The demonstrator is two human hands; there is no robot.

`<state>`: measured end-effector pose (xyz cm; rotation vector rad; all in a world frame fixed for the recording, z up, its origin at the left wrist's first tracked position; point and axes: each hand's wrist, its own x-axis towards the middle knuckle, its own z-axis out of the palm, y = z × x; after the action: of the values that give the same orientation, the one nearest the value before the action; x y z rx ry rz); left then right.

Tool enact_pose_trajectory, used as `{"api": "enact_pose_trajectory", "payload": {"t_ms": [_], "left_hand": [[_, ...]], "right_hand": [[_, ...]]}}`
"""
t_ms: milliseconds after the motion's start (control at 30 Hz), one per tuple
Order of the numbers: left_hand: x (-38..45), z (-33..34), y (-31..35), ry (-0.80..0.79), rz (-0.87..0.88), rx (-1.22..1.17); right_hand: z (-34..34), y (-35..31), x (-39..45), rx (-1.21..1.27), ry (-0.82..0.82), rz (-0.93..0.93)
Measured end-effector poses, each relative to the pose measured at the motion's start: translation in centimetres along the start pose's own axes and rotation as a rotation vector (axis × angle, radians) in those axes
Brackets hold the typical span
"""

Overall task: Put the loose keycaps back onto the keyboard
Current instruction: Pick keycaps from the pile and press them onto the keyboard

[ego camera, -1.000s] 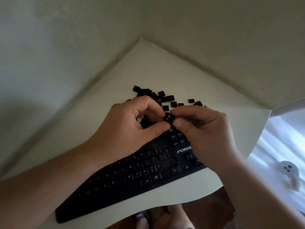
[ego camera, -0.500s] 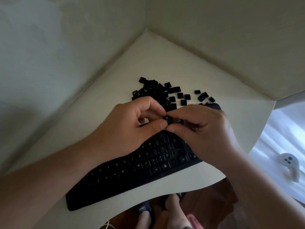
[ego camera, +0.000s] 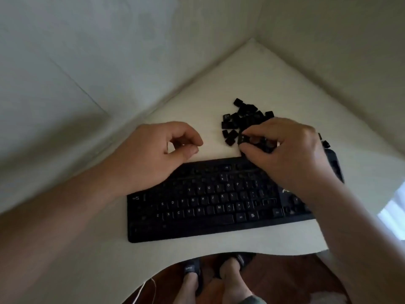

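White table (ego camera: 252, 69) bears keyboard (ego camera: 219, 202) lengthwise left-right; right hand (ego camera: 285, 148) pinches keycap (ego camera: 243, 139), left hand (ego camera: 157, 152) loosely curled, empty.

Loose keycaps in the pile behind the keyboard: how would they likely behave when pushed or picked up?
The loose keycaps look small and hard, so probably light and rigid; a push would likely scatter them across the smooth white table. Their flat-sided shape suggests sliding or flipping, not rolling. The right hand holds one by its fingertips; that pinch may slip.

Dim, motion-blurred, wide-angle edge distortion.
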<state>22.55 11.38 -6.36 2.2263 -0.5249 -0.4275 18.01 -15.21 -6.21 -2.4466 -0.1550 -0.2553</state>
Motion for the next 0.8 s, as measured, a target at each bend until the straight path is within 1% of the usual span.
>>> {"api": "enact_pose_trajectory", "payload": {"t_ms": [67,133,233,400,633,800], "left_hand": [[-1.3,-0.3,-0.8,0.041,-0.016,0.034],[-2.4,-0.2,-1.5,0.044,0.016,0.104],[-3.4,0.7,-2.9,-0.004,0.077,0.217],[-4.2,2.5,-3.5,-0.043,0.192,0.356],[-4.8,2.9,-3.5,-0.025,0.221,0.416],[-5.1,3.3,-3.7,0.008,0.232,0.442]], "right_hand": [[-0.6,1.6,-0.5,-0.010,-0.007,0.066],[-0.7,2.5,-1.4,-0.067,-0.031,0.078],[-0.5,2.3,-2.6,-0.110,-0.116,0.060],[1.9,0.7,-3.5,-0.083,-0.256,-0.040],[4.6,-1.2,-2.2,-0.085,-0.340,-0.036],[5.4,-1.8,-1.1,-0.137,-0.446,0.009]]}}
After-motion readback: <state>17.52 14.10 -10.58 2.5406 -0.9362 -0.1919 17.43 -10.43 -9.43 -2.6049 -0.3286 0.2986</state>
